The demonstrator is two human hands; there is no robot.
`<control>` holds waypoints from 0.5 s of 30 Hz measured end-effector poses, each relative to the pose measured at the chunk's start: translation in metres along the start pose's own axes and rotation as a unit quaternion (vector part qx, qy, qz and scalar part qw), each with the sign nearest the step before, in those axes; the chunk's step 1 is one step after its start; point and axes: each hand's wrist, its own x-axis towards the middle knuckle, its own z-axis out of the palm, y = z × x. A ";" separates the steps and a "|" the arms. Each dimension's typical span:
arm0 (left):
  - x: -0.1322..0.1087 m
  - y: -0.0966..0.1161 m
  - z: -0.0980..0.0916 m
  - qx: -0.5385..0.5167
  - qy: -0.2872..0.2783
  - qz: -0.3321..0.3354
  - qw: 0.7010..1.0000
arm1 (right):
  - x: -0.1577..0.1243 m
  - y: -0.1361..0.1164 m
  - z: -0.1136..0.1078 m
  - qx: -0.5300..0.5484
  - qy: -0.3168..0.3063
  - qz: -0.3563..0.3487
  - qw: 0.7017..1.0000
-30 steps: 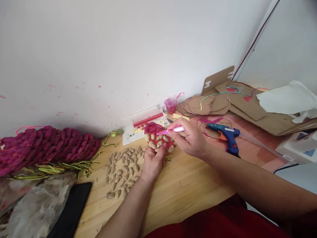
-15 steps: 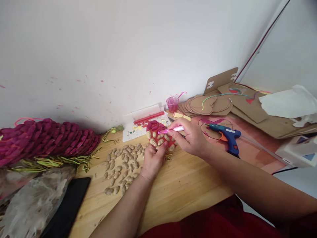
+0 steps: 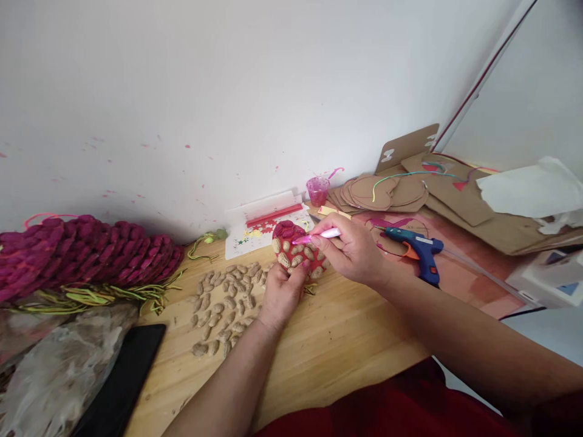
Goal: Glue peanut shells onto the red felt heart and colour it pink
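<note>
My left hand (image 3: 283,292) is closed on the near edge of a red disc (image 3: 286,255) with peanuts stuck on it, its thumb on top. The peanuts at the disc's far edge are painted magenta; the nearer ones are bare tan. A paintbrush (image 3: 328,233) with a white handle sits pinched in my right hand (image 3: 353,252), its pink bristles at the disc's surface beside the peanuts. Loose peanuts (image 3: 230,303) lie spread on the wooden table to the left of my left hand.
Behind the disc stand a cup of pink paint (image 3: 317,191) and a white sheet with stars (image 3: 246,243). Stacked magenta peanut pieces (image 3: 100,252) and a black tray (image 3: 132,370) lie left. Cardboard hearts (image 3: 371,193) and a blue glue gun (image 3: 423,247) are at right.
The disc has shifted slightly to the right in my left hand. My right hand with the paintbrush has moved only a little, its bristles still at the disc.
</note>
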 end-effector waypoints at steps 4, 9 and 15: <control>0.001 -0.003 -0.002 0.025 -0.014 0.017 0.999 | 0.000 -0.002 -0.001 -0.010 0.004 0.012 1.000; 0.001 -0.001 -0.002 0.028 -0.014 0.012 0.999 | 0.001 -0.001 -0.002 0.003 0.001 0.004 1.000; 0.001 0.001 -0.001 0.028 -0.015 0.018 0.999 | 0.000 0.001 -0.001 -0.016 -0.006 -0.002 1.000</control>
